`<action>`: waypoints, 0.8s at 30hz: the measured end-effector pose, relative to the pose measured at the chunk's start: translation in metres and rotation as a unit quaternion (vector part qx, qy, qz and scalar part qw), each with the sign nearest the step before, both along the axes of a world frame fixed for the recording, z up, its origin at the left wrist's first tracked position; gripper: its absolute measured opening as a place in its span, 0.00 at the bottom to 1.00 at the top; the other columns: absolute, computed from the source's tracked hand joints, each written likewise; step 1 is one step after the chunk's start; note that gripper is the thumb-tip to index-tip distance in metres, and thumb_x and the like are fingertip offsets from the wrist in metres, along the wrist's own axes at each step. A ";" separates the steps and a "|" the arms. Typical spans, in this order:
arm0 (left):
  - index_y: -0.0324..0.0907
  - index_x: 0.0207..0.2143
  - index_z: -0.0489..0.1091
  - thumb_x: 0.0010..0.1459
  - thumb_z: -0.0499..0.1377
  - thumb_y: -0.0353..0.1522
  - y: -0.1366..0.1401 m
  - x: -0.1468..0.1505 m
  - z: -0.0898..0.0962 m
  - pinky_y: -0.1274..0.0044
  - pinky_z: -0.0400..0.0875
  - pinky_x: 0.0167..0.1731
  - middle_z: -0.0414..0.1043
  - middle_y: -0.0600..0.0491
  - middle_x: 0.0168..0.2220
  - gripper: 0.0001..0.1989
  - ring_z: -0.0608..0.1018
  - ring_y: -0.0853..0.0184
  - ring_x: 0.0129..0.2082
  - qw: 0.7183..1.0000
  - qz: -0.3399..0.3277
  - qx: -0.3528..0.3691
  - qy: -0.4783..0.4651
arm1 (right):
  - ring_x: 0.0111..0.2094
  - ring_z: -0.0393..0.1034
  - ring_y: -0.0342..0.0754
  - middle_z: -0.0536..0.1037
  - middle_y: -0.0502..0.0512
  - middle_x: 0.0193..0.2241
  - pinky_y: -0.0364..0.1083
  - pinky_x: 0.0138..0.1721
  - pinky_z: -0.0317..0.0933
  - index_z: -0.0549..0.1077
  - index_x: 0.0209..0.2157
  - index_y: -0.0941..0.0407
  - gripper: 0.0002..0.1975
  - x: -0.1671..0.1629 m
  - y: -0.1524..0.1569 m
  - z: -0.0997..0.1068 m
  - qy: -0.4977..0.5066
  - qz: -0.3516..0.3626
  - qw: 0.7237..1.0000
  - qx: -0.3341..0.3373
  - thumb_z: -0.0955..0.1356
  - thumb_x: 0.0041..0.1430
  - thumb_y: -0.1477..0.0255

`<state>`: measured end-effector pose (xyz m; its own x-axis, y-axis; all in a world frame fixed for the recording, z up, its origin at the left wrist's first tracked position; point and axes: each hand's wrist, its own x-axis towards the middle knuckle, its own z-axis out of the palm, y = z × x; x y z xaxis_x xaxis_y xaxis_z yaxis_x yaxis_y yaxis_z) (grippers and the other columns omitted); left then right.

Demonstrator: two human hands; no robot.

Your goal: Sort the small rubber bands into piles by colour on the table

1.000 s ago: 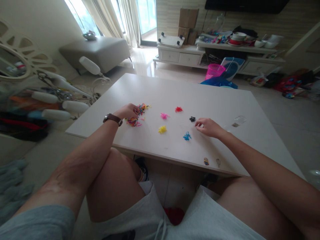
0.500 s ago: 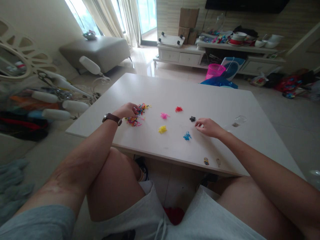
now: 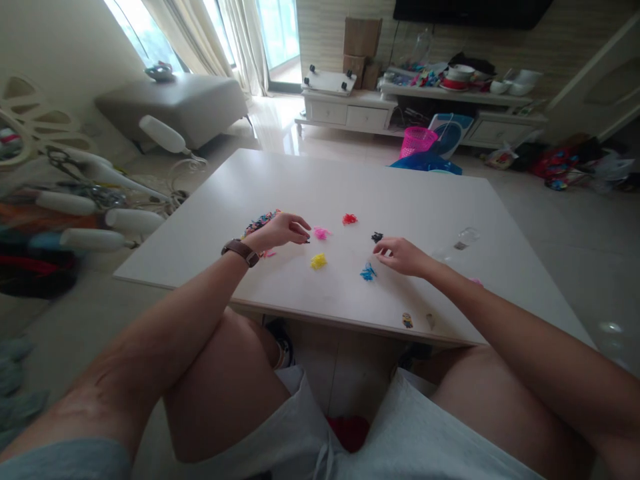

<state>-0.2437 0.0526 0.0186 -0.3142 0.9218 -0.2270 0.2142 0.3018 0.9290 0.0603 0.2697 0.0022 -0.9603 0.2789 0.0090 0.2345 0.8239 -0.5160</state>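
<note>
My left hand (image 3: 284, 230), with a brown-strapped watch (image 3: 241, 252) on its wrist, is pinching a small black rubber-band-like piece (image 3: 307, 241) just left of the pink pile (image 3: 321, 233). Behind that hand lies a mixed multicoloured heap (image 3: 261, 222), partly covered by it. My right hand (image 3: 400, 255) is low over the table, fingers curled together, between a black pile (image 3: 377, 237) and a blue pile (image 3: 369, 272). Whatever its fingertips may hold is too small to make out. A yellow pile (image 3: 318, 261) and a red pile (image 3: 349, 219) lie between the hands.
On the white table (image 3: 300, 180) a clear container (image 3: 467, 238) lies at the right. Near the front edge are a small minion figure (image 3: 407, 321) and a pale small item (image 3: 430, 321). A lamp with white shades (image 3: 163, 135) stands left; a pink basket (image 3: 417, 141) is beyond the table.
My left hand has left the mixed heap and moved right with a black piece in its fingers. My right hand remains near the black and blue piles. The view has shifted slightly.
</note>
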 end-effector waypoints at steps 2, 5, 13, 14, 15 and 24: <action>0.37 0.39 0.78 0.41 0.75 0.31 0.011 0.021 -0.002 0.72 0.77 0.39 0.83 0.45 0.36 0.20 0.83 0.62 0.36 0.999 -0.021 0.029 -0.034 | 0.38 0.76 0.49 0.81 0.57 0.40 0.46 0.38 0.70 0.78 0.41 0.56 0.09 -0.002 -0.014 0.005 0.024 0.022 0.999 -0.039 0.68 0.60 0.73; 0.37 0.37 0.78 0.42 0.74 0.28 0.026 0.050 -0.007 0.74 0.77 0.36 0.83 0.45 0.35 0.18 0.83 0.63 0.34 0.995 -0.043 0.052 -0.069 | 0.41 0.76 0.48 0.80 0.58 0.47 0.47 0.39 0.71 0.75 0.51 0.54 0.17 -0.005 -0.035 0.013 0.049 0.056 0.992 -0.098 0.69 0.61 0.72; 0.36 0.34 0.78 0.43 0.71 0.23 0.045 0.086 -0.016 0.76 0.76 0.33 0.82 0.48 0.30 0.13 0.82 0.66 0.30 0.994 -0.072 0.049 -0.063 | 0.46 0.77 0.50 0.78 0.59 0.54 0.48 0.42 0.72 0.73 0.56 0.52 0.20 -0.004 -0.061 0.017 0.047 0.098 0.983 -0.148 0.69 0.62 0.71; 0.37 0.34 0.78 0.43 0.71 0.23 0.046 0.087 -0.016 0.76 0.76 0.33 0.82 0.48 0.30 0.13 0.82 0.66 0.30 0.994 -0.071 0.048 -0.066 | 0.45 0.77 0.50 0.78 0.59 0.54 0.49 0.42 0.72 0.73 0.56 0.52 0.19 -0.004 -0.061 0.016 0.045 0.099 0.983 -0.145 0.69 0.62 0.71; 0.37 0.34 0.78 0.43 0.71 0.22 0.047 0.088 -0.016 0.77 0.76 0.33 0.82 0.48 0.30 0.12 0.82 0.66 0.30 0.994 -0.069 0.048 -0.067 | 0.45 0.77 0.49 0.78 0.59 0.53 0.49 0.43 0.72 0.74 0.55 0.52 0.19 -0.004 -0.061 0.015 0.043 0.099 0.984 -0.144 0.69 0.62 0.71; 0.36 0.34 0.78 0.45 0.70 0.23 0.044 0.086 -0.017 0.75 0.77 0.35 0.82 0.47 0.31 0.12 0.82 0.67 0.30 0.994 -0.057 0.050 -0.083 | 0.43 0.77 0.49 0.79 0.60 0.48 0.47 0.40 0.72 0.76 0.50 0.55 0.14 -0.005 -0.058 0.012 0.051 0.087 0.988 -0.118 0.68 0.63 0.72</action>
<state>-0.1577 0.0968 0.0021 -0.1726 0.9697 -0.1727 0.0838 0.1891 0.9784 0.0554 0.2115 0.0140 -0.9912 0.1163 0.0631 0.0368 0.7006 -0.7126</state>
